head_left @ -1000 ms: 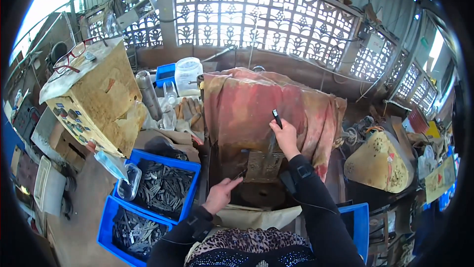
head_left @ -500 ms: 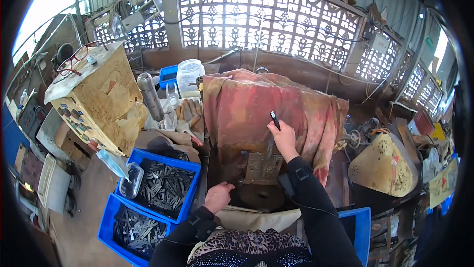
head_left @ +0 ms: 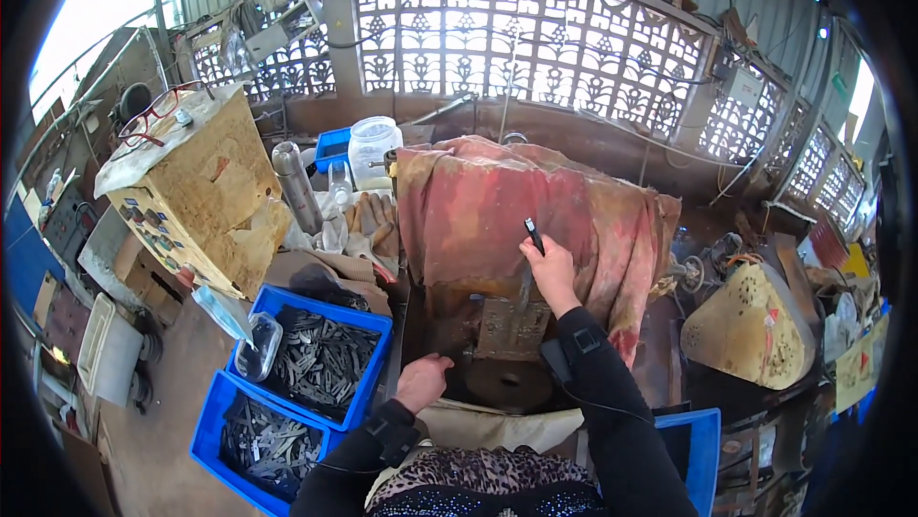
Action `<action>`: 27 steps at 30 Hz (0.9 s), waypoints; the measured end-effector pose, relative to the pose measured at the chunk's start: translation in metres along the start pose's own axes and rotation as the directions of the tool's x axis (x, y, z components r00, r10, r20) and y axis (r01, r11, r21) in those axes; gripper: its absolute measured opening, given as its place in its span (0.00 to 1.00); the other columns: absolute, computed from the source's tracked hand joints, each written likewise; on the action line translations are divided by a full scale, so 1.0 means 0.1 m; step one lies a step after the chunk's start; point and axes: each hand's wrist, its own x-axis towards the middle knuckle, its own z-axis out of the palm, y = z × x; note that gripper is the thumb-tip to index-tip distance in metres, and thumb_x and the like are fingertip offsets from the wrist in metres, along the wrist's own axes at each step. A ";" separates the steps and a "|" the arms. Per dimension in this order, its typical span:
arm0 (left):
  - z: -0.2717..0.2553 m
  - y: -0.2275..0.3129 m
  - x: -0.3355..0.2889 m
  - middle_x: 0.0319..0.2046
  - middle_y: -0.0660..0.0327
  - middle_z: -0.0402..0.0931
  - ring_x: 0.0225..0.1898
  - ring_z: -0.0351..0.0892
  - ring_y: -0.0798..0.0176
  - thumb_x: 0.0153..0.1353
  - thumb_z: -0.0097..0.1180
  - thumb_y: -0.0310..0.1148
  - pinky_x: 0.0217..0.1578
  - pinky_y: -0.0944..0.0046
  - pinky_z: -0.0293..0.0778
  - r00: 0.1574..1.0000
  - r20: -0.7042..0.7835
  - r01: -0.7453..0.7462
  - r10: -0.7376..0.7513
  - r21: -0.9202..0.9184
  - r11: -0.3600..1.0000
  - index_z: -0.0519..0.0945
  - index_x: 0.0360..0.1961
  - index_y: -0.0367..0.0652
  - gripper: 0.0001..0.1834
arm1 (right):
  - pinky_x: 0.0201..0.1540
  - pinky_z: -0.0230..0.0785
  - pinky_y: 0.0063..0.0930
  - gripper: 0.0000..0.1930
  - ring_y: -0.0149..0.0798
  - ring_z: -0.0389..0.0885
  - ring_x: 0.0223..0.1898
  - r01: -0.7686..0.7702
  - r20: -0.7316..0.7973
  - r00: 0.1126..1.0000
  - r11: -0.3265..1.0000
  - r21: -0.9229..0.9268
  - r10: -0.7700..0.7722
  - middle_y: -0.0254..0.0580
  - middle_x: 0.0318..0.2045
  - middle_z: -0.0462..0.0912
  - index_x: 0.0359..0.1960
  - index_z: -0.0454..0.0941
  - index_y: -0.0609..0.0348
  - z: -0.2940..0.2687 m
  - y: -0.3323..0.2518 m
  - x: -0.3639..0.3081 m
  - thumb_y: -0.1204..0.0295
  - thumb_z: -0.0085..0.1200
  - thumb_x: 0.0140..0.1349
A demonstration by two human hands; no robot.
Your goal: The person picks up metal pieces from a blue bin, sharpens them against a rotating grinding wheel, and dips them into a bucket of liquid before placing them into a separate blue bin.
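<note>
My right hand (head_left: 552,271) is closed round a black handle (head_left: 534,234), whose top end sticks up above the fist. Below that fist, a grey metal bar (head_left: 525,285) runs down toward a stained metal plate (head_left: 511,328); the hand hides whether handle and bar are one piece. My left hand (head_left: 424,382) hangs at the left edge of the machine's recess, its fingers curled together; anything in them is too small to tell. A dark round disc (head_left: 509,384) with a centre hole lies between my arms. Behind, a stained red cloth (head_left: 469,206) drapes over the machine.
Two blue bins (head_left: 381,364) of thin dark metal pieces stand at the left, a clear plastic tub (head_left: 258,345) on one's edge. Another blue bin (head_left: 706,450) is by my right arm. A control box (head_left: 206,182), work gloves (head_left: 373,225) and a white jar (head_left: 371,149) stand beyond.
The whole view has shifted slightly right and down. Both hands keep the same pose, and the black handle stays in my right hand.
</note>
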 end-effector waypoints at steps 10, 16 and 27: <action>0.00 0.02 0.01 0.33 0.54 0.82 0.45 0.81 0.51 0.54 0.51 0.26 0.43 0.54 0.78 1.000 -0.009 0.007 -0.007 0.026 1.000 0.84 0.37 0.48 0.12 | 0.33 0.69 0.30 0.11 0.35 0.79 0.27 0.001 -0.004 1.000 1.000 -0.009 -0.001 0.43 0.23 0.80 0.37 0.81 0.58 -0.01 0.00 0.00 0.64 0.62 0.59; -0.01 0.00 0.01 0.34 0.53 0.79 0.38 0.80 0.49 0.46 0.53 0.24 0.40 0.54 0.77 1.000 -0.003 -0.026 0.026 -0.016 1.000 0.83 0.37 0.47 0.15 | 0.33 0.69 0.30 0.11 0.35 0.79 0.27 0.014 -0.005 1.000 1.000 0.000 -0.014 0.44 0.23 0.80 0.36 0.81 0.59 -0.01 -0.02 0.00 0.65 0.61 0.59; -0.05 0.03 0.02 0.33 0.54 0.79 0.37 0.80 0.49 0.46 0.53 0.24 0.39 0.54 0.77 1.000 0.016 -0.020 0.020 -0.020 1.000 0.83 0.36 0.46 0.15 | 0.32 0.68 0.31 0.11 0.35 0.77 0.26 0.028 -0.011 1.000 1.000 -0.013 -0.028 0.43 0.22 0.79 0.36 0.81 0.59 -0.01 0.00 0.01 0.64 0.61 0.59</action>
